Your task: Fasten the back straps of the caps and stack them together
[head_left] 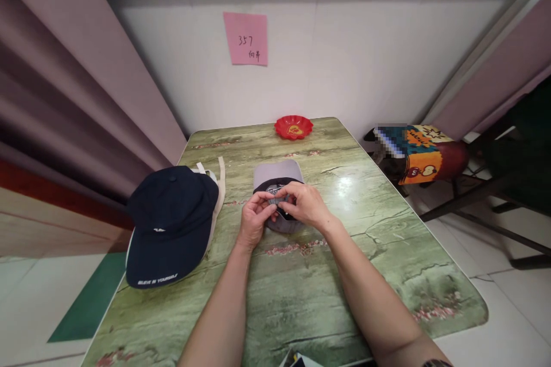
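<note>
A grey-lavender cap (279,171) with a dark inner band lies upside down in the middle of the table, its brim toward the wall. Just over its opening, the fingertips of my left hand (253,221) and my right hand (306,205) meet in a pinch. Between them shows something small and silvery-grey, too small and too covered by the fingers to name. Both hands are closed, and they hide much of the cap's inside. To the left of my forearm rests a navy cap (178,200) with white lettering on its brim.
Pale straps (221,180) stick out behind the navy cap. A red scalloped dish (294,127) stands near the far edge of the green wood-patterned table (387,252). A pink note (245,39) is on the wall. A stool with a patterned cover (424,155) stands at the right.
</note>
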{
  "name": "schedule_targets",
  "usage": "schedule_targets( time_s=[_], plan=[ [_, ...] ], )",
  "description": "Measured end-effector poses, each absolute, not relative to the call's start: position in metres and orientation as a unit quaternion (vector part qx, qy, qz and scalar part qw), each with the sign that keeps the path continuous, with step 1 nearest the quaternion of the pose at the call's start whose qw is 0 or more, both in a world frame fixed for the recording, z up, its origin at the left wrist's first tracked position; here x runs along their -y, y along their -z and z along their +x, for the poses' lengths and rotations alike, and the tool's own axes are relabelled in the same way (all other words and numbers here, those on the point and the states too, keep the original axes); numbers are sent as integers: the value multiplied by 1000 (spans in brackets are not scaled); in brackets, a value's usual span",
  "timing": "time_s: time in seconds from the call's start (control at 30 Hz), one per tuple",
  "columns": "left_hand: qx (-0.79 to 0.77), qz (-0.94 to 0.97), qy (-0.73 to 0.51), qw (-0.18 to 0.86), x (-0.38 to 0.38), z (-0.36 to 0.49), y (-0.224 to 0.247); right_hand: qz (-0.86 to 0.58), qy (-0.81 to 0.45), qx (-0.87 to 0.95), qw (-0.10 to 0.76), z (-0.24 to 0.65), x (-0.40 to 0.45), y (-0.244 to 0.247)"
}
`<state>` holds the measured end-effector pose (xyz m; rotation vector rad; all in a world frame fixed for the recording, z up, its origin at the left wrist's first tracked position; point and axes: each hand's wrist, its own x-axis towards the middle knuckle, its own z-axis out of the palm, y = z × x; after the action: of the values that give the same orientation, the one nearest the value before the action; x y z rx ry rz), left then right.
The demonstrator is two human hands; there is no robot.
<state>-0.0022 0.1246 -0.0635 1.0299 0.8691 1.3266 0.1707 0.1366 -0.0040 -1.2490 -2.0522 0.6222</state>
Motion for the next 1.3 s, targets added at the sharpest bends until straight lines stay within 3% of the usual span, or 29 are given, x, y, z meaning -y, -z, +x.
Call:
schedule_targets(
  time_s=[0.3,0.6,0.97,1.3],
  plan=[
    [-374,437,-564,592,-125,-2,62,-454,-244,797,315,171,-136,1],
    [-374,397,-583,602,-123,-3,56,-435,-257,782,365,168,-140,12],
    [-456,481,-636,395,-121,0,54,-471,-238,763,374,166,-139,9],
    [-421,391,-555,601,-121,-1,55,-443,-222,790,360,161,-138,12]
  ],
)
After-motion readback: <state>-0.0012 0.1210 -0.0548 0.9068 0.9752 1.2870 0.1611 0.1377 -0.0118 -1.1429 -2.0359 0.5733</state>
